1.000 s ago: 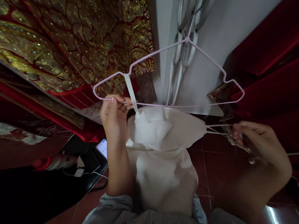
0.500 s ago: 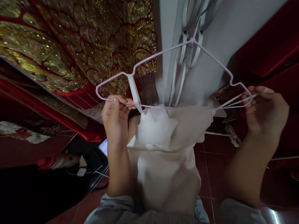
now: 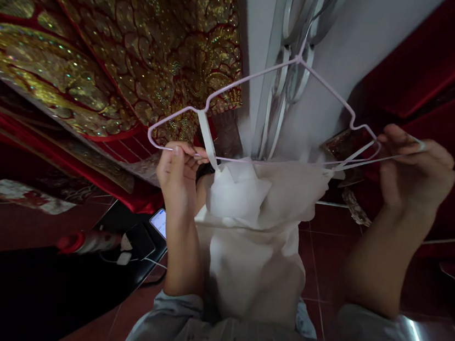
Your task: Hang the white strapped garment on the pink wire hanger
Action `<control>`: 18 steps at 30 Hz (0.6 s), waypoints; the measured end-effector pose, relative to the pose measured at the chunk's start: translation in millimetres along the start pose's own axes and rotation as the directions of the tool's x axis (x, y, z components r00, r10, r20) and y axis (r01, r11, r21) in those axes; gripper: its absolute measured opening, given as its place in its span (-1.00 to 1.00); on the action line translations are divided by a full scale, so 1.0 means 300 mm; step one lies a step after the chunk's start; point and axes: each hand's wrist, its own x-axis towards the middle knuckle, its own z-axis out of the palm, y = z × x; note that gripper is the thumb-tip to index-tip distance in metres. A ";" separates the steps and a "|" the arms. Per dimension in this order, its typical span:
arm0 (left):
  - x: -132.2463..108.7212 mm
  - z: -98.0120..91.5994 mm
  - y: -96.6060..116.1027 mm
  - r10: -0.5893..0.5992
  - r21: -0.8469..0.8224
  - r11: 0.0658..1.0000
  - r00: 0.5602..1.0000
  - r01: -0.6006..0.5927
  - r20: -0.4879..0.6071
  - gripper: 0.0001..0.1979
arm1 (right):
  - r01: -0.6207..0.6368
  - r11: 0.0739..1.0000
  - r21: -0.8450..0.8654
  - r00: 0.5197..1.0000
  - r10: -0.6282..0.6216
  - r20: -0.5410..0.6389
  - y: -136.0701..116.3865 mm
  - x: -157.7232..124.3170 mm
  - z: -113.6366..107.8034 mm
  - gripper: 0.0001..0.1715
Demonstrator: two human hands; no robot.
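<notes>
A pale pink wire hanger [image 3: 324, 88] hangs by its hook from a metal fitting on a white pillar. A white garment [image 3: 256, 235] hangs below it; its left strap [image 3: 206, 137] is looped over the hanger's left shoulder. My left hand [image 3: 177, 178] pinches the hanger's bottom bar near that strap. My right hand [image 3: 413, 171] is closed on the garment's right strap [image 3: 353, 155], stretched taut past the hanger's right end.
A red garment with gold sequin embroidery [image 3: 122, 47] hangs at the left. Red velvet fabric [image 3: 449, 81] fills the right. Low on the left a phone [image 3: 158, 222] and a charger with cable [image 3: 123, 257] lie on a dark surface. The floor [image 3: 326, 243] is dark red tile.
My right hand rose from below the hanger to its right end, pulling the right strap up and outward. My left hand stayed on the bottom bar.
</notes>
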 end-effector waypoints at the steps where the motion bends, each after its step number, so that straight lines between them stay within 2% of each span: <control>1: 0.001 0.001 -0.001 -0.005 0.016 1.000 1.000 0.005 -0.006 -0.53 | 0.046 0.999 -0.024 0.999 -0.046 0.030 -0.014 -0.012 0.022 -0.83; 4: 0.000 0.008 -0.005 -0.017 0.000 1.000 0.999 0.017 -0.030 -0.54 | 0.196 0.973 -0.125 0.970 -0.173 0.169 -0.065 -0.044 0.097 -0.87; 7: -0.004 0.013 -0.013 -0.032 -0.074 0.997 0.999 0.030 -0.023 -0.54 | 0.264 0.925 -0.273 0.936 -0.177 0.303 -0.108 -0.060 0.163 -0.84; 9: -0.007 0.013 -0.018 -0.038 -0.090 0.995 0.999 0.037 -0.005 -0.54 | 0.283 0.888 -0.364 0.937 -0.174 0.304 -0.119 -0.067 0.189 -0.78; 11: -0.011 0.010 -0.018 -0.038 -0.068 0.997 0.999 0.038 0.003 -0.54 | 0.305 0.857 -0.416 0.943 -0.210 0.258 -0.119 -0.076 0.197 -0.72; 15: -0.016 0.011 -0.007 -0.046 -0.034 0.998 0.999 0.046 -0.003 -0.55 | 0.337 0.799 -0.498 0.941 -0.263 0.214 -0.104 -0.087 0.182 -0.60; 18: -0.016 0.016 0.001 -0.059 -0.024 0.998 0.998 0.058 -0.023 -0.54 | 0.344 0.781 -0.522 0.939 -0.269 0.216 -0.095 -0.066 0.175 -0.61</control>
